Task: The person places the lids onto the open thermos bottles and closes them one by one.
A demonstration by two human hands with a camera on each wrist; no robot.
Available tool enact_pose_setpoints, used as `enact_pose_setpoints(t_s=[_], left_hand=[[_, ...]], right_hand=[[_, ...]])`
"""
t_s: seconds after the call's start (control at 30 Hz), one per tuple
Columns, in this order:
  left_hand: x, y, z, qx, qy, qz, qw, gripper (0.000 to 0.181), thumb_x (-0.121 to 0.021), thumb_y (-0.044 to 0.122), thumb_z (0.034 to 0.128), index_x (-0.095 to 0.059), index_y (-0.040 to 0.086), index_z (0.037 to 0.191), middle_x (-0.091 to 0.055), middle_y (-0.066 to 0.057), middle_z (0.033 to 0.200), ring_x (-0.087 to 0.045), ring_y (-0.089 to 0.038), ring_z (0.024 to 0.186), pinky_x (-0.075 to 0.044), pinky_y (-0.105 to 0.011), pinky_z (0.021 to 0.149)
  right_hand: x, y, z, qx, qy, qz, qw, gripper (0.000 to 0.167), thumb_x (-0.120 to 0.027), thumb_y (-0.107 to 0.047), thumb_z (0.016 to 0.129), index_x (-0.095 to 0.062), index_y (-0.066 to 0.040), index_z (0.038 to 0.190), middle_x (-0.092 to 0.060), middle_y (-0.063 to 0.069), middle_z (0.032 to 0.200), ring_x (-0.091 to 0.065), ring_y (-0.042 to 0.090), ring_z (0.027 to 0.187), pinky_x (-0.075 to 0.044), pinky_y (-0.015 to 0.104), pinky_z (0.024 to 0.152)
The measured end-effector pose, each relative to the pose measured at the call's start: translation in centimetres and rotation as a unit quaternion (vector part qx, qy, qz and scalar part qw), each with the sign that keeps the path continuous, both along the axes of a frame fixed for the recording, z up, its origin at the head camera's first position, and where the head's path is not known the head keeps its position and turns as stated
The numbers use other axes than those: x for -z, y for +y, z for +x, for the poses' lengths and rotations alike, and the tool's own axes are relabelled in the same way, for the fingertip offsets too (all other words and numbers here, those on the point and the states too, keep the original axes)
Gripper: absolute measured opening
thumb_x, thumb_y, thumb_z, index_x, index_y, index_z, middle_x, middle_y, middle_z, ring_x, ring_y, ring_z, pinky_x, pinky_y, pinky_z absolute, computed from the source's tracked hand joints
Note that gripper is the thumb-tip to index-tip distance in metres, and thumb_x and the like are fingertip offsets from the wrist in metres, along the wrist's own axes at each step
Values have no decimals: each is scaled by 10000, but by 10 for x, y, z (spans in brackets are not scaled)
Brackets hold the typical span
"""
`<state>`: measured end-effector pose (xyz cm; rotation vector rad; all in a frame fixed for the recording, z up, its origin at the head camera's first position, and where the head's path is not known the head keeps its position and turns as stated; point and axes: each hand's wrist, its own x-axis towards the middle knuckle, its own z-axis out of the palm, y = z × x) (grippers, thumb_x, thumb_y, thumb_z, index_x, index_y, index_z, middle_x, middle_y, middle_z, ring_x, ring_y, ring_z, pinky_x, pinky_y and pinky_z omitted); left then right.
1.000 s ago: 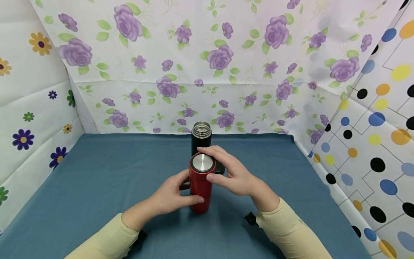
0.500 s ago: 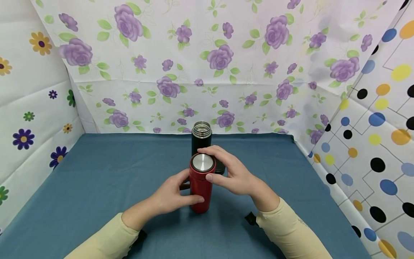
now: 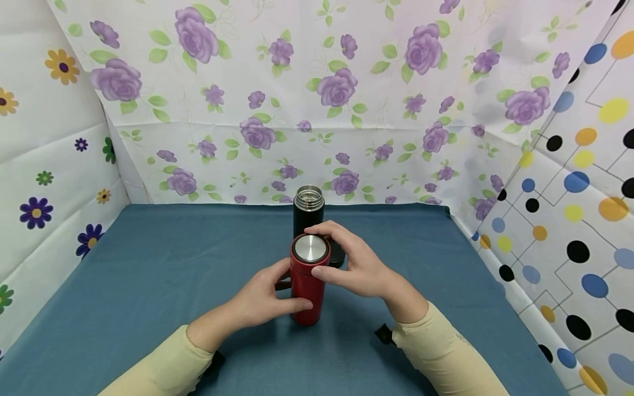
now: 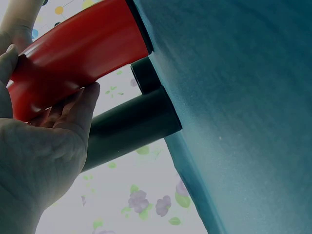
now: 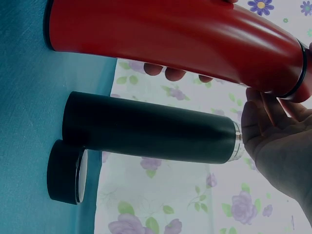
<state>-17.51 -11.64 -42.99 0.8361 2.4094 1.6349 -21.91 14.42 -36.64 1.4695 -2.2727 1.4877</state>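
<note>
A red vacuum flask (image 3: 306, 286) stands upright on the blue cloth, its cap (image 3: 310, 250) on, with a silver disc on top. My left hand (image 3: 257, 297) grips its body from the left, thumb across the front and fingers round the back. From the right, my right hand (image 3: 364, 269) holds the cap between thumb and fingers. Just behind stands a black vacuum flask (image 3: 308, 220), uncapped, its threaded steel mouth showing. Its likely cap, a short black cup-shaped lid (image 5: 63, 170), sits on the cloth beside the black flask's base, partly hidden by my right hand in the head view.
Blue cloth (image 3: 173, 275) covers the table. A floral sheet (image 3: 297, 110) hangs along the back edge, a flower-patterned sheet (image 3: 49, 137) on the left and a dotted one (image 3: 569, 220) on the right.
The thumb and fingers of my right hand have shifted slightly round the red flask's cap, the thumb a little to the left. My left hand and both flasks stay in place.
</note>
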Motion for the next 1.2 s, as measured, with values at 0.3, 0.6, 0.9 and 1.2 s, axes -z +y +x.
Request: enact_pose_setpoints(t_s=[0.3,0.6,0.9,1.2], left_hand=[[0,0,0,10,-11,-10,10000,653,-923,289,952,-602,243,1519,-691,80,1421,-651,-183,1356,-552,-543,1153],[0,0,-1,32,0,32,10000,649,-922,283,954,-606,252,1520,-692,94,1419,-655,-166,1350,-552,-536,1154],[1,0,0,41,31,25,10000,652,-921,280,955,-605,249,1524,-692,90,1420,-660,-162,1342,-560,-530,1145],[1,0,-1,45,11,30,10000,645,-920,277,956,-607,251,1519,-691,92,1423,-655,-162,1348,-556,-535,1149]], right_hand=[[-1,0,1,154,-74,-1,9999,552,-777,-280,1051,-571,-155,1548,-642,2,1442,-642,215,1248,-566,449,1056],[-1,0,1,181,-117,-32,9998,551,-806,-229,1022,-580,-173,1522,-659,-5,1412,-651,215,1238,-568,452,1060],[-1,-1,1,227,-124,-24,9997,558,-826,-214,1007,-585,-179,1509,-666,-9,1404,-654,209,1239,-564,461,1070],[-1,-1,2,270,-108,-9,9996,562,-842,-200,993,-590,-169,1494,-670,-9,1388,-657,205,1222,-567,443,1062]])
